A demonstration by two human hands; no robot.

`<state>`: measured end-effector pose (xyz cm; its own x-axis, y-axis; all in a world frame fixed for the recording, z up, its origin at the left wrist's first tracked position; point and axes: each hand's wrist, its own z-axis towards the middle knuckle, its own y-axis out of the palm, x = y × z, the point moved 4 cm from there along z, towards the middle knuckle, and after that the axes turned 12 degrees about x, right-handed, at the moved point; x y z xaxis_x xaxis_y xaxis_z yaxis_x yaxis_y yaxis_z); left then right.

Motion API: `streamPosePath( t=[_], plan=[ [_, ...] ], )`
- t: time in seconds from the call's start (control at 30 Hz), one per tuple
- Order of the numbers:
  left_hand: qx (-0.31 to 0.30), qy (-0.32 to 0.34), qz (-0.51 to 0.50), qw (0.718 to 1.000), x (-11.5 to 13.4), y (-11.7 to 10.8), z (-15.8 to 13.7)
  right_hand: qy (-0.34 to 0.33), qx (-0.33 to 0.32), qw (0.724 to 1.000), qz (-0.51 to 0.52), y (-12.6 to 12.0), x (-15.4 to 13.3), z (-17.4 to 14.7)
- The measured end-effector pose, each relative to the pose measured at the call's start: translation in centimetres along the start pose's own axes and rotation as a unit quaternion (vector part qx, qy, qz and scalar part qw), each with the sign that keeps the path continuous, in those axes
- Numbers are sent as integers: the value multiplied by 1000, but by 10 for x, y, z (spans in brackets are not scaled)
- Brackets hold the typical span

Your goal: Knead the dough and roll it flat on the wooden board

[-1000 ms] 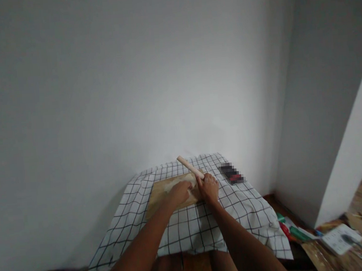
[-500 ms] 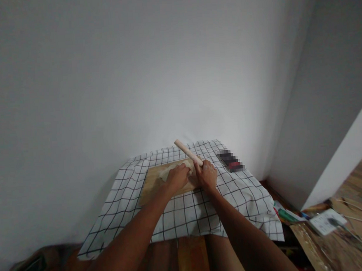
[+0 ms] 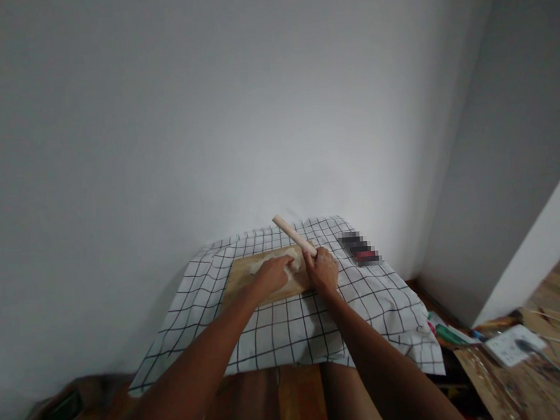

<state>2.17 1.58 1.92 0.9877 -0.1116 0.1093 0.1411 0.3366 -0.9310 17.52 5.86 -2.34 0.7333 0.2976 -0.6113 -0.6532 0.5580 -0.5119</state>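
Observation:
My right hand [image 3: 323, 269] is closed around the near end of a wooden rolling pin [image 3: 294, 234], which slants up and to the left above the board. My left hand [image 3: 273, 273] reaches over a wooden board [image 3: 238, 282], its index finger stretched out to the pale, floury dough [image 3: 296, 259]. The other fingers of that hand are partly hidden, and nothing shows in its grasp. Part of the dough is covered by the left hand.
A white checked cloth [image 3: 279, 331] covers the table under the board. A dark, pixelated item [image 3: 359, 248] lies at the cloth's right. The wall [image 3: 254, 109] rises behind. On the floor at right are a white power strip [image 3: 514, 345], cables and cardboard.
My left hand's index finger has straightened out from a curled position over the dough. My right hand keeps its hold on the rolling pin. The view has shifted slightly.

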Motion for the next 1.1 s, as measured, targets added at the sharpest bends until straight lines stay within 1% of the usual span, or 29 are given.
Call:
streamPosePath(
  t=[0.07,0.13,0.27,0.47,0.57,0.63,0.77,0.87,0.93,0.97,1.0,1.07,1.1],
  plan=[
    [-5,27,20,999,4,3,4,3,-1,1000,1,-1,0,0],
    [-23,48,22,998,8,5,8,4,-6,1000,2,-2,0,0],
    [-36,26,-9,999,4,5,12,2,-9,1000,3,-2,0,0],
    [-64,52,-84,993,-11,6,3,5,-7,1000,1,-1,0,1],
    [-58,36,-141,988,-23,11,-6,4,-8,1000,-1,1,0,0],
    [-40,31,-176,983,-27,15,-11,1,-6,1000,-1,1,1,0],
    [-13,42,-186,982,-23,20,-16,-1,-1,1000,-3,2,2,0],
    [-14,45,-214,976,-25,14,-14,-4,0,1000,-1,1,2,0],
    [21,-4,-277,961,-43,-1,-10,-6,-6,1000,4,0,1,1],
    [57,-51,-314,946,-57,-10,-8,-6,-10,1000,7,-1,1,2],
    [110,-103,-350,925,-75,-22,-7,-7,-12,1000,10,-1,1,2],
    [210,-182,-384,880,-110,-45,-8,-10,-15,1000,14,-2,1,2],
    [234,-207,-403,860,-124,-55,-10,-13,-14,1000,13,-2,1,2]
  ],
)
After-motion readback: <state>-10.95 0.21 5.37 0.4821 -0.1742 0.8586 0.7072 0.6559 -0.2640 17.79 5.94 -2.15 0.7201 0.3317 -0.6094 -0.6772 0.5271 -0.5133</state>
